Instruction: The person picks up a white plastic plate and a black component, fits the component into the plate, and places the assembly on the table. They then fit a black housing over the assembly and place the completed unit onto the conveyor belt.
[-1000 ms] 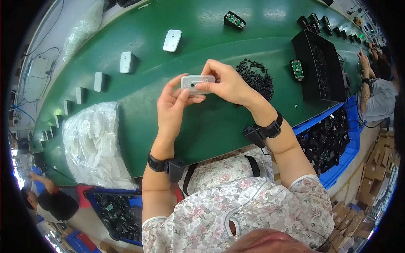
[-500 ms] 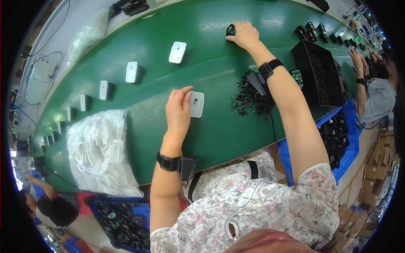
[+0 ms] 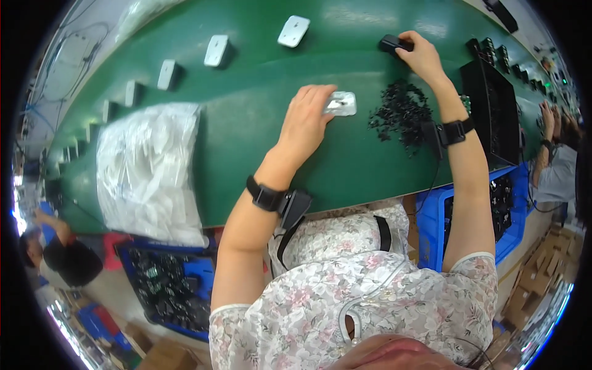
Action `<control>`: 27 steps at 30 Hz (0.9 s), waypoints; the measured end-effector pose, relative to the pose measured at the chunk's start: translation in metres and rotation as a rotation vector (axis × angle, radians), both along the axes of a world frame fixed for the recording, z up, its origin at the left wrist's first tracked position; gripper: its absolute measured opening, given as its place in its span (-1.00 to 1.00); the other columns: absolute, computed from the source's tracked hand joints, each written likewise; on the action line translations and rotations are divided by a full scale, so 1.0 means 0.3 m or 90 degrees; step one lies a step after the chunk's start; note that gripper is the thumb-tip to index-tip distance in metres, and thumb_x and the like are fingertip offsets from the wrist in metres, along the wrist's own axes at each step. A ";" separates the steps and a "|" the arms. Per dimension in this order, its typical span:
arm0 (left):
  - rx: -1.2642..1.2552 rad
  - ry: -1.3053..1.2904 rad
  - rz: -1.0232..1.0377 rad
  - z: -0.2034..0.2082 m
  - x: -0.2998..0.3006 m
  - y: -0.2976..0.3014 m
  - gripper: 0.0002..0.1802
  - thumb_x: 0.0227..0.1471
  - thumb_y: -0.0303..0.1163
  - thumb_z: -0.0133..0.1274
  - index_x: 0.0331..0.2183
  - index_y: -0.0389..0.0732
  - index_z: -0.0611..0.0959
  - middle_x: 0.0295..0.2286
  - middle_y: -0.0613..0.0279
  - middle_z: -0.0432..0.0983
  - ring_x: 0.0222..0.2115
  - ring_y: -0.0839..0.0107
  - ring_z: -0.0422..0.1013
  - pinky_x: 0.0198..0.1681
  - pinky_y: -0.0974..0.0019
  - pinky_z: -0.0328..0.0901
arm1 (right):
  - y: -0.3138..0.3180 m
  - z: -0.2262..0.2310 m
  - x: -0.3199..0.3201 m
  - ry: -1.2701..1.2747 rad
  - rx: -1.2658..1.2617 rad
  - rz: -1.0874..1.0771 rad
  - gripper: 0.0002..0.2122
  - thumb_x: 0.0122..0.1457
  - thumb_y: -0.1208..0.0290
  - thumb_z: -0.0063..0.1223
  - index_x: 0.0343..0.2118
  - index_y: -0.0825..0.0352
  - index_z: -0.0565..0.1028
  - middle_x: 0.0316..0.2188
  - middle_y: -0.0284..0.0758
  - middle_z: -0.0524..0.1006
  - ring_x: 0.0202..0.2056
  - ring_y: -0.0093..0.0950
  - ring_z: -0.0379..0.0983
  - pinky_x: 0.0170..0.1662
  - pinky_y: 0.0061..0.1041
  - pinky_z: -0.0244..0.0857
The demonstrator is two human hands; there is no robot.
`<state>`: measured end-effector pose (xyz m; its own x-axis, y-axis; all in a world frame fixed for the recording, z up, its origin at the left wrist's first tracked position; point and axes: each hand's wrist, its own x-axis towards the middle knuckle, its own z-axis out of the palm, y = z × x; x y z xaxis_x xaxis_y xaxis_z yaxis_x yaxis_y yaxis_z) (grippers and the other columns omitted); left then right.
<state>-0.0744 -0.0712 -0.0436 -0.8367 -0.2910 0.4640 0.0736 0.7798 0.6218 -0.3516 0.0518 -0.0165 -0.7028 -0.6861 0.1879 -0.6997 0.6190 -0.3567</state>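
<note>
My left hand (image 3: pixel 306 117) pinches a clear plastic cover (image 3: pixel 344 103) by its left edge, fingers closed along the top and the thumb below. The cover is close above the green table; I cannot tell whether it still touches. Farther off to the right, my right hand (image 3: pixel 427 58) grips a small black case (image 3: pixel 394 44) between thumb and fingers. Its dark side shows, and the fingers hide its right end. A pile of small black parts (image 3: pixel 402 114) lies on the table between my hands, nearer to me than the case.
A row of white units (image 3: pixel 217 50) curves along the table's far left. A bag of clear wrapped pieces (image 3: pixel 148 169) lies at left. At right stand a black bin (image 3: pixel 490 117) and a blue crate (image 3: pixel 438 216). Another crate (image 3: pixel 169 283) sits below left. A co-worker (image 3: pixel 558 166) is at right.
The view has shifted. My right hand has drawn the black case nearer and to the right, and its green board no longer shows. My left hand now grips the cover, which lay flat beside it.
</note>
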 end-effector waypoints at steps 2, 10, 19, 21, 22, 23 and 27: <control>0.076 0.009 0.002 -0.017 0.004 0.005 -0.50 -0.20 -0.66 0.09 -0.12 -0.27 0.43 -0.19 0.02 0.41 -0.12 0.07 0.30 -0.05 0.15 0.23 | 0.021 0.018 0.082 -0.040 -0.156 0.071 -0.68 -0.02 0.44 0.14 -0.14 0.28 0.46 -0.21 -0.25 0.52 -0.20 -0.38 0.46 -0.13 -0.51 0.30; 0.172 0.027 0.056 -0.004 0.030 -0.044 -0.51 -0.09 -0.70 -0.08 -0.05 -0.18 0.46 -0.10 0.03 0.42 -0.08 0.08 0.34 -0.03 0.19 0.27 | 0.025 0.045 0.419 -0.123 -0.146 0.377 -0.65 -0.05 0.63 0.09 -0.12 0.32 0.47 -0.14 -0.25 0.49 -0.11 -0.30 0.40 -0.03 -0.41 0.28; 0.170 -0.010 0.016 -0.014 0.024 -0.031 -0.61 -0.01 -0.68 -0.13 -0.11 -0.21 0.53 -0.11 0.10 0.46 -0.07 0.14 0.38 -0.01 0.27 0.29 | -0.025 0.058 0.397 -0.141 -0.039 0.441 -0.65 -0.07 0.65 0.08 -0.14 0.33 0.47 -0.16 -0.26 0.50 -0.10 -0.29 0.38 -0.01 -0.38 0.28; 0.107 0.008 0.026 -0.023 0.030 -0.036 -0.62 -0.01 -0.68 -0.14 -0.12 -0.24 0.53 -0.12 0.08 0.46 -0.07 0.15 0.37 -0.01 0.26 0.29 | -0.033 0.051 0.398 -0.160 -0.034 0.436 -0.66 -0.06 0.65 0.08 -0.14 0.33 0.47 -0.16 -0.27 0.50 -0.10 -0.29 0.38 -0.01 -0.39 0.28; 0.110 0.006 0.026 -0.028 0.033 -0.034 -0.62 -0.01 -0.68 -0.14 -0.12 -0.24 0.53 -0.12 0.08 0.46 -0.07 0.15 0.37 -0.01 0.26 0.29 | -0.030 0.044 0.399 -0.134 -0.050 0.449 -0.66 -0.06 0.64 0.07 -0.14 0.33 0.47 -0.16 -0.27 0.49 -0.10 -0.28 0.38 -0.02 -0.39 0.28; 0.077 0.008 0.025 -0.032 0.036 -0.036 -0.60 -0.05 -0.67 -0.14 -0.13 -0.26 0.54 -0.10 0.07 0.45 -0.05 0.17 0.36 0.00 0.25 0.27 | -0.029 0.037 0.399 -0.107 -0.067 0.461 -0.66 -0.06 0.64 0.07 -0.14 0.32 0.47 -0.15 -0.27 0.49 -0.09 -0.28 0.38 -0.02 -0.39 0.28; -0.071 -0.049 0.048 -0.017 0.042 -0.008 -0.55 -0.13 -0.62 -0.04 -0.09 -0.28 0.50 -0.05 0.04 0.39 0.01 0.19 0.30 0.03 0.25 0.24 | -0.011 0.003 0.415 -0.053 -0.131 0.461 -0.66 -0.06 0.63 0.07 -0.15 0.32 0.47 -0.14 -0.27 0.49 -0.09 -0.28 0.38 -0.02 -0.38 0.27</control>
<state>-0.0617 -0.0735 -0.0488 -0.8484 -0.3049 0.4327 -0.0328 0.8461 0.5320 -0.2272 0.0484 -0.0157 -0.1073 -0.9387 0.3277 -0.8717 -0.0697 -0.4850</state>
